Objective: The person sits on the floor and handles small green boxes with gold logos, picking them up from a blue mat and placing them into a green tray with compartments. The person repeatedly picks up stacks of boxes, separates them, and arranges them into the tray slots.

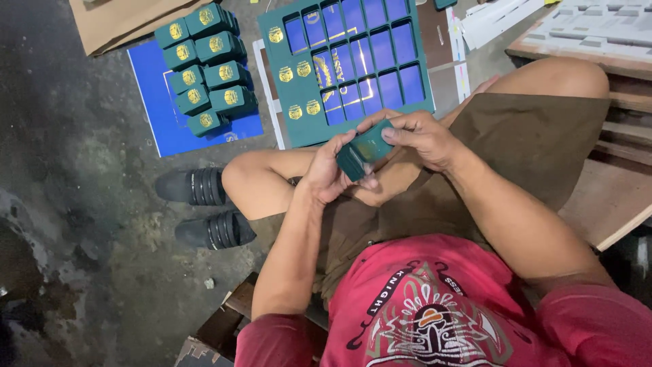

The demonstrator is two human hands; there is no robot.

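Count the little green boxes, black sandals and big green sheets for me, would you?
Green boxes piled on blue sheet: 9 showing
Green box in left hand and right hand: 1
Black sandals: 2
Green window sheet: 1
Total: 13

Our left hand (324,173) and right hand (422,139) cover most of the small green box (365,151), so we cannot tell whether it is closed. Beyond the box, the green die-cut sheet (346,68) runs off the top edge. Its gold emblems are too small to make out.
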